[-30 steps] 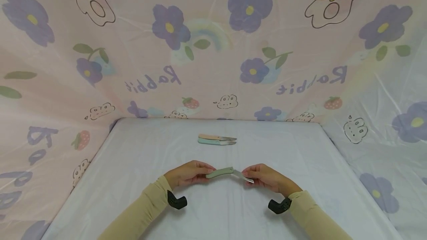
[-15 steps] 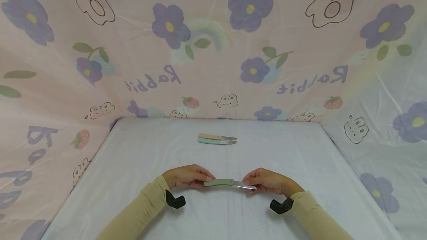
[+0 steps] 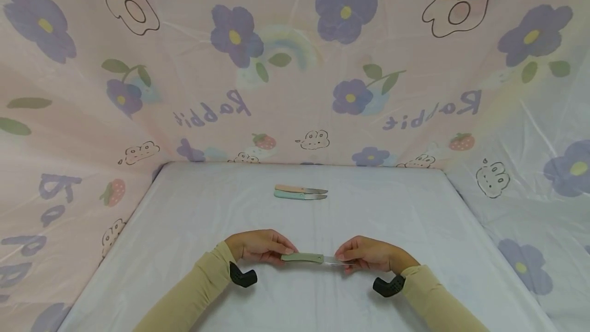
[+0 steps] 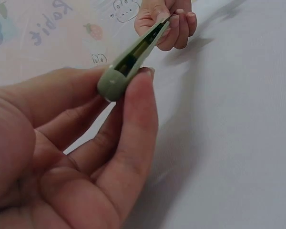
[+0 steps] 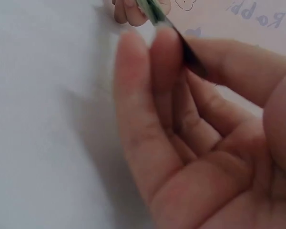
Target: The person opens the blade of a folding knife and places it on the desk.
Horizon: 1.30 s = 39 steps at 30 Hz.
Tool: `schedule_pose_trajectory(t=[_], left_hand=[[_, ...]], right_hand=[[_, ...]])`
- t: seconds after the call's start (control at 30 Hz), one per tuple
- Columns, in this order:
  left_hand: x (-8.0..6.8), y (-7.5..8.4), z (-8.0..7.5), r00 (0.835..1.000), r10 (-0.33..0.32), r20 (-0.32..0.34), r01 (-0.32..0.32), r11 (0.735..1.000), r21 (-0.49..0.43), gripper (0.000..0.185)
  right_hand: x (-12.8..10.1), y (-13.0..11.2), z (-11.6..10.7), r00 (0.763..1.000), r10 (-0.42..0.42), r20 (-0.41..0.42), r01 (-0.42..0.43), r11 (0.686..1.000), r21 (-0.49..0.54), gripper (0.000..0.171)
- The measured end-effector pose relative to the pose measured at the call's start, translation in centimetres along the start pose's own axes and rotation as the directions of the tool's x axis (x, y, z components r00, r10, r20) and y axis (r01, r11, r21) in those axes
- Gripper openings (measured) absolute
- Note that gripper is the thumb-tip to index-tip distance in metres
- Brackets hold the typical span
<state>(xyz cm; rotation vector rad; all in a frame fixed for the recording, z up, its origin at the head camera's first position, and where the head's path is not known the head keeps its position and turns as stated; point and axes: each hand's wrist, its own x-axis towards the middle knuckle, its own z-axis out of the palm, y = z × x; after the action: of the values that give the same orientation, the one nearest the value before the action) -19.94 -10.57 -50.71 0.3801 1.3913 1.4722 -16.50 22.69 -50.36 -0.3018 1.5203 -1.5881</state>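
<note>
A folding knife with a sage-green handle point(image 3: 301, 257) is held level between my hands, blade out to the right. My left hand point(image 3: 262, 246) pinches the handle's end between thumb and fingers; the left wrist view shows the dark slot along the handle point(image 4: 115, 85). With thumb and fingertips, my right hand point(image 3: 369, 252) pinches the blade point(image 3: 330, 260), whose tip end is partly covered by those fingers. In the right wrist view the dark blade point(image 5: 194, 59) lies between thumb and fingers.
Two more folding knives lie side by side farther back on the white-covered table point(image 3: 207, 193), one with a peach handle point(image 3: 288, 188) and one with a mint handle point(image 3: 288, 195). Both blades point right. A patterned curtain point(image 3: 286, 86) rises behind and at both sides.
The green knife has come lower and nearer to me. Its blade, first angled down from the handle, now lies nearly in line with it. Both hands keep their pinch.
</note>
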Motion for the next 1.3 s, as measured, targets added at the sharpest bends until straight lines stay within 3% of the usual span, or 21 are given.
schedule_pose_trajectory(t=[0.17, 0.3, 0.5, 0.8, 1.0, 1.3], left_hand=[[0.1, 0.0, -0.1, 0.999, 0.029, -0.032, -0.03, 1.0, -0.006, 0.027], [0.2, 0.1, -0.2, 0.994, 0.046, -0.1, -0.046, 0.999, -0.003, 0.029], [0.4, 0.0, -0.6, 0.975, 0.073, -0.209, -0.075, 0.997, 0.002, 0.028], [0.3, 0.2, -1.4, 0.956, 0.095, -0.279, -0.108, 0.994, -0.028, 0.028], [0.2, 0.8, -1.9, 0.924, 0.094, -0.371, -0.114, 0.993, -0.033, 0.028], [0.4, 2.0, -2.6, 0.844, 0.12, -0.523, -0.122, 0.992, 0.03, 0.034]], right_hand=[[0.2, 0.2, -0.2, 0.994, -0.005, -0.106, 0.008, 1.0, 0.028, 0.028], [0.3, 0.1, -0.4, 0.984, -0.026, -0.176, 0.035, 0.998, 0.046, 0.031], [0.3, -0.2, -0.7, 0.97, -0.057, -0.238, 0.078, 0.994, 0.082, 0.038], [0.4, -0.6, -0.9, 0.952, -0.078, -0.296, 0.097, 0.994, 0.05, 0.039], [1.2, -1.9, -1.5, 0.942, -0.107, -0.317, 0.106, 0.994, -0.021, 0.042], [3.3, -3.0, -2.8, 0.913, -0.107, -0.393, 0.071, 0.992, -0.105, 0.038]])
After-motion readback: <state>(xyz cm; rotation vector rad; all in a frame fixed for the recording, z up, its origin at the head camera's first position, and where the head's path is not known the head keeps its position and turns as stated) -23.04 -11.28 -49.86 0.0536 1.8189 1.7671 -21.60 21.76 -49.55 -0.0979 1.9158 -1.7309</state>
